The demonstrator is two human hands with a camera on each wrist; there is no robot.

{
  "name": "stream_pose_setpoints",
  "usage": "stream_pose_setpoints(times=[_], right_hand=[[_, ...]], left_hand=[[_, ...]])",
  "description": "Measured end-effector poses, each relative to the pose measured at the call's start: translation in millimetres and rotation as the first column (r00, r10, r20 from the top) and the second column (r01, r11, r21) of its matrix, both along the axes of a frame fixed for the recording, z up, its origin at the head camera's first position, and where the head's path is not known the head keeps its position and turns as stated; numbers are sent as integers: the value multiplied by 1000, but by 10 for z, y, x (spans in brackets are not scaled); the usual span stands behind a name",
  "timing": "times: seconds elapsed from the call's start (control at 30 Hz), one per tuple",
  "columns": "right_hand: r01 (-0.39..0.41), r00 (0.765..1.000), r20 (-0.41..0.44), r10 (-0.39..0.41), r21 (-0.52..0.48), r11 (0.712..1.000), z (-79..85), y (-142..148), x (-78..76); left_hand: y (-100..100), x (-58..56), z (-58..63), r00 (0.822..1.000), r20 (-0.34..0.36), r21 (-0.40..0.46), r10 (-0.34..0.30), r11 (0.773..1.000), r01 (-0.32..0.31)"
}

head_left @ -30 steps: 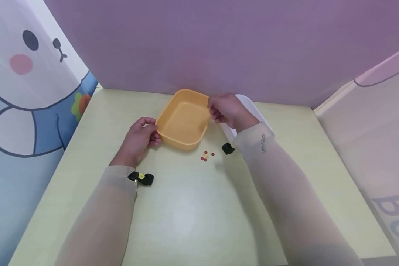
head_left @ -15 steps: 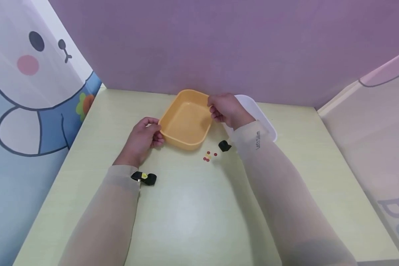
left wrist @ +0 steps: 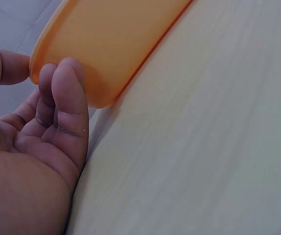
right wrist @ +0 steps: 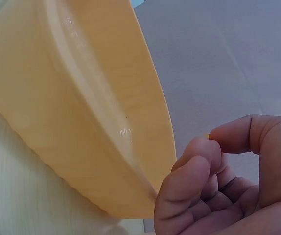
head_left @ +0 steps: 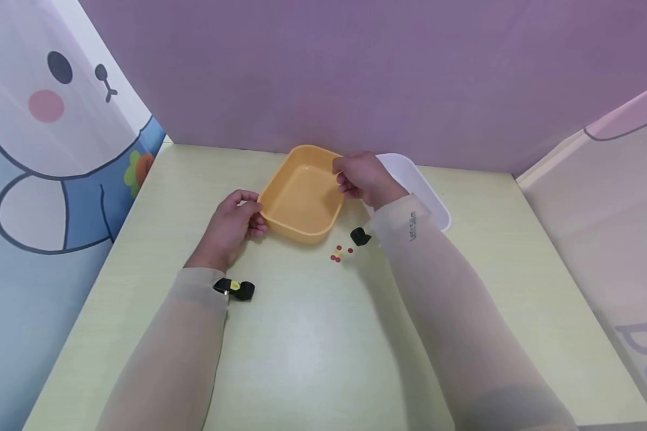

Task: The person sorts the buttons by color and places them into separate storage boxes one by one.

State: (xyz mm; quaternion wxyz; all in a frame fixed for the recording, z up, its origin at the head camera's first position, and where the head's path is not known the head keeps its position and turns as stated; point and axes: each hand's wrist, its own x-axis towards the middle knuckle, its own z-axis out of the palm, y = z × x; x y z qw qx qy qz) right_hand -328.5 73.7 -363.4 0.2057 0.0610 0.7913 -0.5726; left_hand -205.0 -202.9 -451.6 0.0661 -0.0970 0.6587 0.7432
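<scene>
Stretching between two upright sides, the pale worktop (head_left: 291, 341) meets a purple panel (head_left: 356, 72) along its far edge. A printed cartoon animal (head_left: 81, 143) covers the wall by the left edge; a whitish panel (head_left: 598, 209) with part of some lettering borders the right edge. Light glares softly on the bare stretch toward the near edge.

The orange box (head_left: 286, 228) stands near the far edge, left of its middle, set askew with its open top up. The left hand (head_left: 230, 226) grips it at its left corner. The right hand (head_left: 365, 178), beside its right side, pinches a tiny yellow bit (right wrist: 206, 136) between thumb and finger. Behind that forearm, a white tray (head_left: 423, 194) sits near the far edge, toward the far right corner. Small red dots (head_left: 350, 251) and a yellow dot (head_left: 339, 254) lie clustered near the box, on its near side. Light sleeves (head_left: 164, 353) cover both arms.
</scene>
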Motion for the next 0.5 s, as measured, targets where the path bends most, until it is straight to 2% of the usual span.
stream_pose_setpoints(times=[0.5], right_hand=[[-59,998,2,59,62,996,51,-118,58]], left_hand=[[-4,-9,-2,1000,-2,-7,-8,1000,8]])
